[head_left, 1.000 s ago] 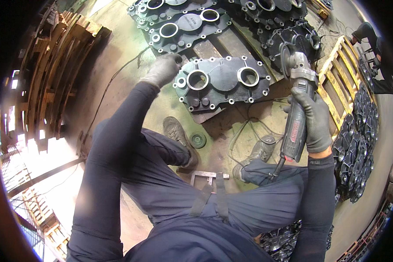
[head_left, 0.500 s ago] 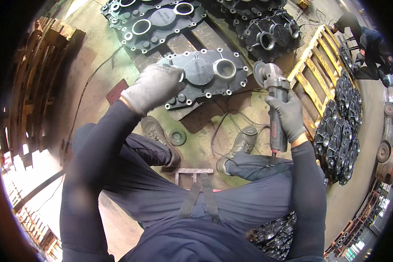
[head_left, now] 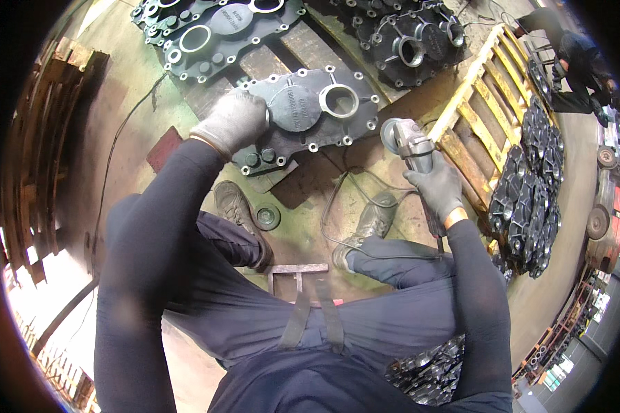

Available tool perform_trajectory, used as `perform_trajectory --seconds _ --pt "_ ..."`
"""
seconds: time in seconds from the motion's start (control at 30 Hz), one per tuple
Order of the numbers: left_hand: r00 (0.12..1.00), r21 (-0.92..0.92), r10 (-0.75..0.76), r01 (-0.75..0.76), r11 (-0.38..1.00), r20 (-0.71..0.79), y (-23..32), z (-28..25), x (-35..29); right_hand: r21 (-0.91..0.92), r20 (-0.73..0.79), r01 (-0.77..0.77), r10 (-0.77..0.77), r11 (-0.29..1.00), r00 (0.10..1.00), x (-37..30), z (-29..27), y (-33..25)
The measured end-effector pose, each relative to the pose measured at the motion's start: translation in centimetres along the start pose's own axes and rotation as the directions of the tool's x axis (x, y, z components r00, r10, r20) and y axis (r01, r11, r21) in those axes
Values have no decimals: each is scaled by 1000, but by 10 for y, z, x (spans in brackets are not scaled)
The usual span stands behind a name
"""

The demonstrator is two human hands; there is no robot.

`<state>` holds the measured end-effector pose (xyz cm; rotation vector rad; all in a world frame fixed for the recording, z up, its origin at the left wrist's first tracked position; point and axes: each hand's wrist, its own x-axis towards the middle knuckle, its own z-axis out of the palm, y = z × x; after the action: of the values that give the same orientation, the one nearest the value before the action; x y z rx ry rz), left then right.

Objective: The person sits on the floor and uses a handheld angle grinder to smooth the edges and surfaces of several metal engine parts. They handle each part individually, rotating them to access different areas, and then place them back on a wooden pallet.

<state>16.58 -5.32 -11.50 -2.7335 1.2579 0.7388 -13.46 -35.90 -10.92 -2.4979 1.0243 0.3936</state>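
A dark grey cast metal cover (head_left: 297, 110) with a bright machined ring at its right lies on a wooden pallet (head_left: 310, 51) before me. My left hand (head_left: 235, 122), in a light grey glove, is closed on the cover's left end, its fingers curled at an opening there that the hand mostly hides. In a darker glove, my right hand (head_left: 437, 184) is wrapped around the body of an angle grinder (head_left: 413, 143). The grinder's disc (head_left: 390, 135) stands just right of the cover, apart from it. A power cord (head_left: 326, 217) loops below the grinder.
More castings (head_left: 220, 34) lie on the pallet's far side and at the far right. A yellow pallet (head_left: 472, 103) and stacked black castings (head_left: 527, 189) are on the right. Wooden pallets (head_left: 48, 151) stand left. A round disc (head_left: 267, 216) lies between my shoes. Another person (head_left: 572, 65) is far right.
The grinder has come down toward me and tilted a little, its head lower against the cover. My left hand stays on the cover. The whole view has shifted slightly.
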Motion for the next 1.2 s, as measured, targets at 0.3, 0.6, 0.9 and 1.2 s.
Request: perform_trajectory --seconds 0.3,0.6,0.9,1.2 --pt "998 -43 39 -37 998 45 -2 67 -12 -76 43 16 -12 997 999 4 1 3" --pt "996 86 85 -88 992 35 4 75 -13 -36 -11 57 -57 998 998 6 13 13" --pt "994 201 106 -102 974 -7 34 25 -17 -10 3 50 -50 999 999 21 6 -13" --pt "991 41 118 -115 992 -64 53 -31 -24 -2 -38 51 -51 999 998 44 15 -20"
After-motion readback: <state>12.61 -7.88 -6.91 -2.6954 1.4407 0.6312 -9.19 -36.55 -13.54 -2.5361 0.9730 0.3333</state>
